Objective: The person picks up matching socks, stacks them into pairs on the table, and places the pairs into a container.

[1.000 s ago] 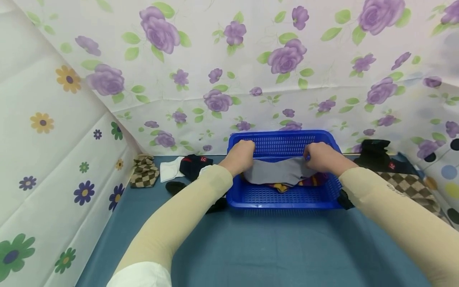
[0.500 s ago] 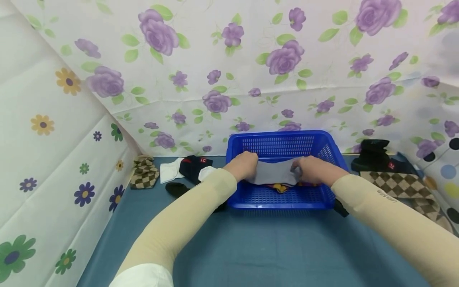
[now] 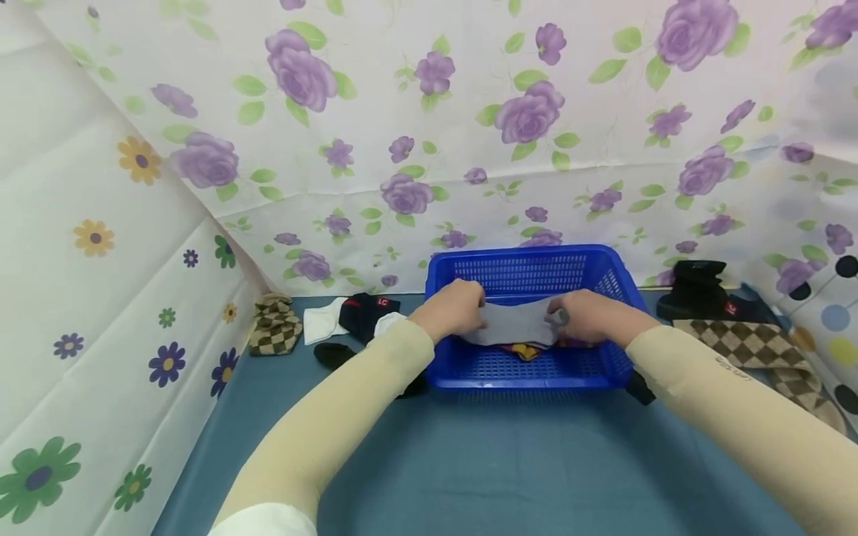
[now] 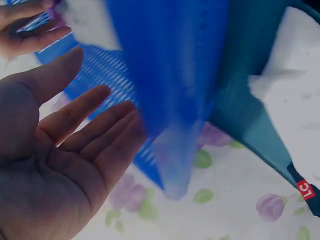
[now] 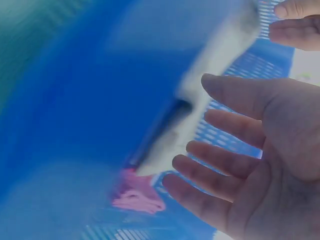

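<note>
A grey cloth lies in the blue basket, over a yellow and dark red patterned cloth. My left hand is at the grey cloth's left end; in the left wrist view the same hand has its fingers spread, holding nothing. At the cloth's right end is my right hand, and the right wrist view shows this hand with fingers apart beside the pale cloth. A pink piece shows below that cloth.
Left of the basket lie a checkered cloth, a white one and a dark one with a red label. Black items and a checkered cloth lie to the right. Flowered sheets stand behind.
My right hand has moved left from the basket's right side, and the grey cloth's right end has come inward. My left hand has shifted slightly lower, and its fingers have loosened from the cloth.
</note>
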A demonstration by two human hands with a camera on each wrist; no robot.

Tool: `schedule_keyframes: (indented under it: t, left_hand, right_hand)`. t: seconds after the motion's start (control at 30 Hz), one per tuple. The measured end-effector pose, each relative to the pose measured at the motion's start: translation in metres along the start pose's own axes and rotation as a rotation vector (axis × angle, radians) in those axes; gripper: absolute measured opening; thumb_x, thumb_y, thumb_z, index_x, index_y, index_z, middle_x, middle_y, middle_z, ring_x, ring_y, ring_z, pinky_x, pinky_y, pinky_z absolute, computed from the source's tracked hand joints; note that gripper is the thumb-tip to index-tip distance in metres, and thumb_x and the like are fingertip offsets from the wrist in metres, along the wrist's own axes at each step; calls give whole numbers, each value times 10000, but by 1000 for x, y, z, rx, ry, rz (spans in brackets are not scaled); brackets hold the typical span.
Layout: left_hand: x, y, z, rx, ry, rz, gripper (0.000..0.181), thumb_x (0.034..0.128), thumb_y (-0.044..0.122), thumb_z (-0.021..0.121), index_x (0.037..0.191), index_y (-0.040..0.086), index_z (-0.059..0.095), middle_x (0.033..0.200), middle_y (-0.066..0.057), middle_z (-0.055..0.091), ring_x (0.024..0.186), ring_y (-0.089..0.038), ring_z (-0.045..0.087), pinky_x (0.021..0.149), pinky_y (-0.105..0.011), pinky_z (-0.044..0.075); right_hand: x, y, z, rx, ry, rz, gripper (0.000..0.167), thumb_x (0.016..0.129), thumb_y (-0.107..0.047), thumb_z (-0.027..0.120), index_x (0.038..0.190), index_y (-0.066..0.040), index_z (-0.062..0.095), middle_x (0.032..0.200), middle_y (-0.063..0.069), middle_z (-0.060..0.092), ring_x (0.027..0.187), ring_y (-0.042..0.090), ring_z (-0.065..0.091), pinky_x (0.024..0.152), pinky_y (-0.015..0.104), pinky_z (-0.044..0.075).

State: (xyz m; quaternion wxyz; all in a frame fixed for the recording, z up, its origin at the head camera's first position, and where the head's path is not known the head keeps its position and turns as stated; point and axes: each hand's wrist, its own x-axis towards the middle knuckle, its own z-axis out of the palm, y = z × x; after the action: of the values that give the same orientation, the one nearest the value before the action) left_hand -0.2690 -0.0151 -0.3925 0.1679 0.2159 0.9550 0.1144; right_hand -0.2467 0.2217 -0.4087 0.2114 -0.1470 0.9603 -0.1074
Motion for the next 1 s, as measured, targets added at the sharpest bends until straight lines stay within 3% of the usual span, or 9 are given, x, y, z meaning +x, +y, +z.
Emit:
schedule_keyframes:
  t: [0.07, 0.17, 0.37, 0.47, 0.57, 0.73, 0.87, 1.0]
  left_hand:
    - [-8, 1, -9, -45, 59, 20, 390, 849, 318, 682, 1162, 91, 632, 1161, -43, 645, 938, -140, 624, 746, -293, 538]
    - [-22, 1, -22, -113, 141, 44, 389, 871, 328, 655, 1190, 107, 621, 1217, -46, 619, 931, -125, 623, 687, -262, 538]
    - [-58, 4, -41, -227, 280, 104, 352, 907, 322, 606, 1195, 119, 614, 1157, -47, 651, 586, -99, 600, 528, -242, 492]
    - [-78, 7, -42, -235, 336, 114, 349, 917, 351, 583, 1202, 149, 607, 1166, -16, 645, 609, -56, 585, 564, -234, 487]
    - [-100, 10, -37, -232, 409, 156, 331, 921, 357, 574, 1187, 164, 614, 1165, 6, 639, 689, -41, 587, 640, -235, 501]
    - [-135, 13, -18, -235, 562, 219, 283, 921, 325, 585, 1145, 162, 640, 1091, 24, 649, 821, -55, 584, 713, -237, 508]
    - [-151, 14, 5, -232, 658, 232, 226, 919, 306, 592, 1088, 171, 656, 1029, 52, 646, 916, -45, 585, 767, -234, 518]
    - [-163, 15, 32, -227, 691, 230, 218, 919, 322, 586, 1068, 181, 659, 1037, 64, 650, 981, -44, 592, 838, -237, 515]
  right_hand:
    - [-3, -2, -6, 24, 37, -15, 432, 884, -238, 633, 1275, -73, 555, 1276, 215, 559, 1077, 332, 574, 881, 501, 485]
    - [-10, -8, -17, 40, 108, -47, 429, 887, -257, 629, 1277, -93, 558, 1301, 191, 552, 1190, 362, 521, 929, 534, 451]
    - [-36, -23, -32, 26, 294, -115, 423, 896, -329, 619, 1262, -125, 567, 1279, 118, 575, 1201, 316, 517, 938, 523, 448]
    - [-52, -31, -33, 8, 391, -138, 415, 895, -368, 611, 1242, -140, 583, 1259, 86, 585, 1193, 280, 524, 938, 507, 454]
    - [-71, -39, -28, -9, 487, -163, 397, 903, -387, 592, 1232, -165, 584, 1247, 56, 587, 1014, 205, 595, 858, 445, 505]
    - [-101, -57, -9, 13, 666, -227, 391, 884, -354, 633, 1236, -199, 566, 1202, 4, 607, 769, 95, 575, 681, 338, 506]
    - [-115, -68, 17, 38, 761, -324, 392, 842, -339, 689, 1197, -196, 600, 1181, -12, 627, 951, 132, 622, 779, 378, 529]
    - [-123, -75, 47, 34, 774, -383, 361, 824, -339, 705, 1156, -219, 630, 1172, -19, 631, 1056, 156, 604, 846, 401, 517]
